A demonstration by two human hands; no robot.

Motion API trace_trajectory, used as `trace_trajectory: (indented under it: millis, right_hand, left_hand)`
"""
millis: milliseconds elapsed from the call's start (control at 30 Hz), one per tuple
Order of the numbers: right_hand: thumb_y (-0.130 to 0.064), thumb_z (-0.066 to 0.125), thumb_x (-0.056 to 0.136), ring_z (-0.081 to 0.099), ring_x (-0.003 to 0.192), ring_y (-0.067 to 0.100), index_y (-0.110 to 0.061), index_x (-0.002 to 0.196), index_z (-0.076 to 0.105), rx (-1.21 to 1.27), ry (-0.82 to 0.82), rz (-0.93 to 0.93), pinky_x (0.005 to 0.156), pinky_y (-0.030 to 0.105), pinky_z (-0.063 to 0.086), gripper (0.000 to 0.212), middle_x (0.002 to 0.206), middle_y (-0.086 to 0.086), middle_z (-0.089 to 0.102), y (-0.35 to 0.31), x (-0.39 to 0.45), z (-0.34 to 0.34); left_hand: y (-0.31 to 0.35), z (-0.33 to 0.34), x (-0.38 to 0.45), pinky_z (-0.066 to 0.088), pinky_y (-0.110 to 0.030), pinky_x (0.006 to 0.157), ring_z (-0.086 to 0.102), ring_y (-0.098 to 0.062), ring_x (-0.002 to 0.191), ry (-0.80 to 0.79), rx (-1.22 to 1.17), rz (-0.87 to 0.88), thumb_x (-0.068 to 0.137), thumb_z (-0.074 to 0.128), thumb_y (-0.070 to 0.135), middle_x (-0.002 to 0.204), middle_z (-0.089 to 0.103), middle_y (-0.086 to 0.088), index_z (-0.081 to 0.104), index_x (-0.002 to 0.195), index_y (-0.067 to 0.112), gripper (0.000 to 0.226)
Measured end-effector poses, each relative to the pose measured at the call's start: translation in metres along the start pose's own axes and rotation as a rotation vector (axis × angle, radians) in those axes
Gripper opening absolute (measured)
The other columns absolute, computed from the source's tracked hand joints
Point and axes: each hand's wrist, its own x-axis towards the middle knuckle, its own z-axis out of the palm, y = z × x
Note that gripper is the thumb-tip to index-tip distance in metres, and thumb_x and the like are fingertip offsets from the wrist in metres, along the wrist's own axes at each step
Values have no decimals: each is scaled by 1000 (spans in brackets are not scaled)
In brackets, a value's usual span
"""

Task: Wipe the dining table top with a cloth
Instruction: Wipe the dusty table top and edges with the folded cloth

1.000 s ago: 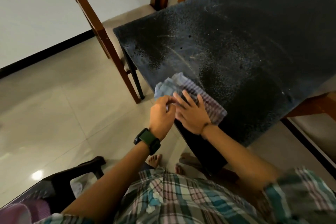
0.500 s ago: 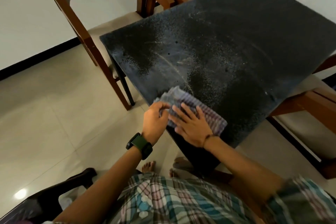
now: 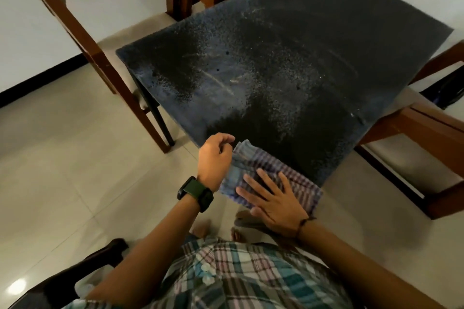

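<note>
A dark speckled dining table top (image 3: pixel 288 63) fills the upper middle of the head view, streaked with pale smears and dusty patches. A folded blue-and-purple checked cloth (image 3: pixel 253 165) lies on its near corner, partly hanging over the edge. My right hand (image 3: pixel 273 200) presses flat on the cloth with fingers spread. My left hand (image 3: pixel 214 158), with a green watch on its wrist, sits at the cloth's left edge with fingers curled; whether it pinches the cloth is hidden.
A wooden chair (image 3: pixel 82 40) with a cream seat stands at the table's left end. Another wooden chair (image 3: pixel 421 133) is tucked in on the right side. A dark chair back (image 3: pixel 82 273) is at my lower left. Pale floor tiles (image 3: pixel 62 170) spread leftwards.
The cloth and both hands have slid towards me, down to the table's near corner. The view has tilted, showing more of the table top.
</note>
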Motion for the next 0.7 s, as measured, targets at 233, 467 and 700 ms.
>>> trace_trajectory:
  millis: [233, 467, 700]
  right_hand:
    - [-48, 11, 97, -11, 144, 20, -44, 145, -6, 110, -133, 376, 112, 60, -1, 50, 157, -11, -12, 84, 100, -44]
    - [-46, 19, 93, 20, 141, 31, -35, 146, 20, 22, -33, 307, 103, 68, 20, 53, 154, 1, 27, 15, 62, -26]
    - [-53, 5, 95, 2, 145, 22, -42, 145, 13, 56, -49, 194, 108, 57, -3, 52, 156, -9, 9, 15, 5, -12]
  left_hand:
    - [-1, -3, -7, 39, -20, 60, 50, -11, 71, -21, 15, 11, 88, 43, 3, 95, 60, -4, 61, 101, 11, 24]
    - [-1, -8, -6, 48, -26, 71, 57, -17, 85, -49, 17, 0, 89, 42, 5, 103, 62, -5, 61, 102, 12, 24]
    - [14, 17, 8, 40, -8, 62, 52, -8, 78, -164, 23, 68, 89, 41, 5, 102, 60, -3, 61, 100, 12, 23]
